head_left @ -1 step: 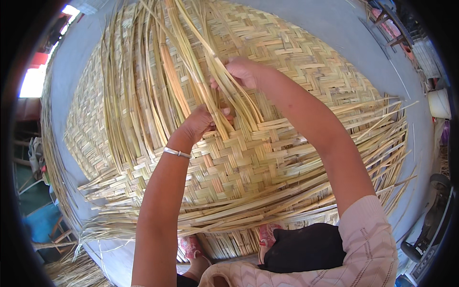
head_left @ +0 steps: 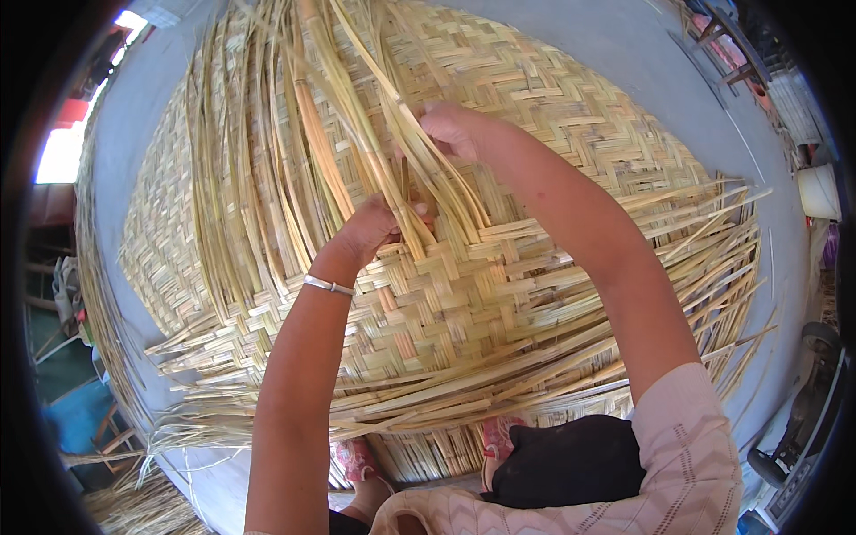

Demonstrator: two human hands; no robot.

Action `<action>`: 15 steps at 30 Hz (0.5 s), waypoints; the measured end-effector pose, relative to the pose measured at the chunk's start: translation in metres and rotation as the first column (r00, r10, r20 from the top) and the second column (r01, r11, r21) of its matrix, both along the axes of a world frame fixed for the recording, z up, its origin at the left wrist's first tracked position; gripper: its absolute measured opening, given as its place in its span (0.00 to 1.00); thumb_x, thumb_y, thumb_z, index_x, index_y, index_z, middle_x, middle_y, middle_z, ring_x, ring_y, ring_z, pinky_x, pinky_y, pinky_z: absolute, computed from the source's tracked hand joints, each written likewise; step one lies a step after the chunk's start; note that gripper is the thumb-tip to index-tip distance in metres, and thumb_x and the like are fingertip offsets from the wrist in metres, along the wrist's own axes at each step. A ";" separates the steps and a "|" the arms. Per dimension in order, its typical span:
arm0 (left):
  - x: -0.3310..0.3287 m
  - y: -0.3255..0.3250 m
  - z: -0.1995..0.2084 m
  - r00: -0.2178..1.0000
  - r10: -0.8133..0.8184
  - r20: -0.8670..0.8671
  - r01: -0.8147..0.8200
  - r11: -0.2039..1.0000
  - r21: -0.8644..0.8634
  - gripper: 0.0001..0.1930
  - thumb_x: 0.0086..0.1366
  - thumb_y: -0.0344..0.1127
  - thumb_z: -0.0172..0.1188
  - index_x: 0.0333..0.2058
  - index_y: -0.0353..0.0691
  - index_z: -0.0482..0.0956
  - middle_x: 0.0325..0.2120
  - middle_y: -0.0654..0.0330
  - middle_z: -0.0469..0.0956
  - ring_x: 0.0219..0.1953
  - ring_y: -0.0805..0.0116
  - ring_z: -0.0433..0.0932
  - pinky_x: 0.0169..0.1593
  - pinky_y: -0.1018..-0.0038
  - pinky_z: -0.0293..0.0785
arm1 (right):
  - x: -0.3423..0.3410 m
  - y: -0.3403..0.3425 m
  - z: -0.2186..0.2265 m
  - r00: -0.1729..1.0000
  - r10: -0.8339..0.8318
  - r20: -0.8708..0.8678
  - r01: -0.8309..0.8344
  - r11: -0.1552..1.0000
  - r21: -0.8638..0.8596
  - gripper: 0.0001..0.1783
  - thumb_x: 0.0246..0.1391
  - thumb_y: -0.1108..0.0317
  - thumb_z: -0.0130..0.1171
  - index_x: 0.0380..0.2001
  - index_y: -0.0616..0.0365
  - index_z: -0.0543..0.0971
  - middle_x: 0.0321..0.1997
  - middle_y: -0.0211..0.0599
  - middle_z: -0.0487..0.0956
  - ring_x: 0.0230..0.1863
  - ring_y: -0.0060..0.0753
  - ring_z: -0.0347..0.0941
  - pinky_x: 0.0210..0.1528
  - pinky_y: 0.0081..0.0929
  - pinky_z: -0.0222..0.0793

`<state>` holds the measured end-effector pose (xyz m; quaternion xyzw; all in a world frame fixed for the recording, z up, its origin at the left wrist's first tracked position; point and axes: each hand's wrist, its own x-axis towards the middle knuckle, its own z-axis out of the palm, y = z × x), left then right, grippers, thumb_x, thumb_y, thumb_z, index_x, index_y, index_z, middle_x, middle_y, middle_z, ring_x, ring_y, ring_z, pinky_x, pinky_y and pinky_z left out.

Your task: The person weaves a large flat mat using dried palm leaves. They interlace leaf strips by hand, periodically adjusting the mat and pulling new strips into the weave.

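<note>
- Grey concrete floor (head_left: pixel 642 53) fills the upper right of the frame; a large woven mat (head_left: pixel 499 294) covers most of it, centre.
- I see no change to report: the single view shows only this instant.
- My left hand (head_left: pixel 370 230), centre, is closed on loose strips (head_left: pixel 303 134) that rise toward the upper left.
- My right hand (head_left: pixel 455 129), upper centre, pinches a strip from the same bundle; fingers together.
- One silver bangle (head_left: pixel 328 285) on the left wrist.
- Count: one mat, two hands, one bangle; the loose strips are too many to count.
- Unwoven ends (head_left: pixel 713 267) fan out at the right edge.
</note>
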<state>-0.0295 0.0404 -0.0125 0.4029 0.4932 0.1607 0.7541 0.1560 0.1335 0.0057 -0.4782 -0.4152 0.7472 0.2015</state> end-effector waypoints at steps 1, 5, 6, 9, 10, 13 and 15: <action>0.001 -0.001 0.000 1.000 -0.003 -0.005 0.003 1.000 0.025 0.17 0.60 0.41 0.63 0.44 0.38 0.73 0.33 0.58 0.80 0.36 0.67 0.81 0.42 0.71 0.77 | -0.001 0.003 -0.001 0.998 -0.004 0.056 0.002 0.999 0.050 0.13 0.55 0.66 0.58 0.43 0.59 0.76 0.36 0.35 0.80 0.36 0.25 0.76 0.40 0.26 0.73; 0.005 -0.004 0.000 0.998 0.010 -0.069 -0.006 0.999 0.051 0.13 0.62 0.34 0.59 0.44 0.39 0.74 0.34 0.59 0.81 0.36 0.68 0.81 0.41 0.74 0.77 | -0.002 0.003 -0.002 0.982 -0.035 0.183 0.006 0.988 0.157 0.12 0.54 0.67 0.58 0.42 0.57 0.76 0.37 0.32 0.79 0.32 0.20 0.73 0.34 0.22 0.69; 0.007 -0.006 0.001 0.997 0.015 -0.078 -0.011 0.998 0.058 0.12 0.62 0.34 0.58 0.44 0.39 0.75 0.34 0.59 0.81 0.36 0.68 0.80 0.41 0.74 0.77 | -0.003 0.001 -0.002 0.970 -0.084 0.227 0.046 0.985 0.169 0.12 0.55 0.67 0.57 0.42 0.57 0.76 0.37 0.32 0.79 0.32 0.20 0.73 0.34 0.21 0.70; 0.009 -0.010 0.004 0.994 0.035 -0.101 -0.026 0.996 0.083 0.12 0.62 0.34 0.58 0.43 0.39 0.75 0.35 0.59 0.80 0.37 0.69 0.80 0.41 0.74 0.76 | -0.004 -0.003 0.000 0.939 -0.146 0.310 0.088 0.977 0.193 0.12 0.55 0.66 0.56 0.41 0.57 0.77 0.37 0.32 0.80 0.33 0.20 0.74 0.35 0.22 0.71; 0.009 -0.011 0.006 0.995 0.035 -0.098 -0.027 0.996 0.081 0.12 0.62 0.35 0.58 0.43 0.39 0.75 0.35 0.59 0.80 0.37 0.69 0.80 0.41 0.74 0.76 | -0.003 -0.003 0.000 0.945 -0.109 0.310 0.054 0.982 0.181 0.12 0.55 0.66 0.57 0.41 0.56 0.77 0.37 0.32 0.80 0.33 0.21 0.74 0.36 0.22 0.71; 0.005 -0.012 0.009 0.999 -0.004 -0.046 0.008 0.997 0.080 0.12 0.62 0.36 0.58 0.44 0.40 0.75 0.36 0.60 0.80 0.38 0.70 0.79 0.42 0.74 0.76 | 0.004 0.000 -0.002 0.974 -0.104 0.202 0.076 0.987 0.142 0.13 0.54 0.64 0.59 0.41 0.56 0.78 0.36 0.32 0.80 0.34 0.22 0.75 0.37 0.24 0.74; 0.001 -0.011 0.009 0.999 -0.031 -0.023 0.032 0.997 0.071 0.15 0.62 0.36 0.60 0.46 0.40 0.74 0.38 0.59 0.79 0.40 0.68 0.79 0.45 0.72 0.76 | 0.010 0.000 -0.006 0.988 -0.143 0.057 0.137 0.986 0.099 0.14 0.54 0.63 0.59 0.42 0.56 0.78 0.36 0.32 0.80 0.34 0.23 0.76 0.38 0.24 0.75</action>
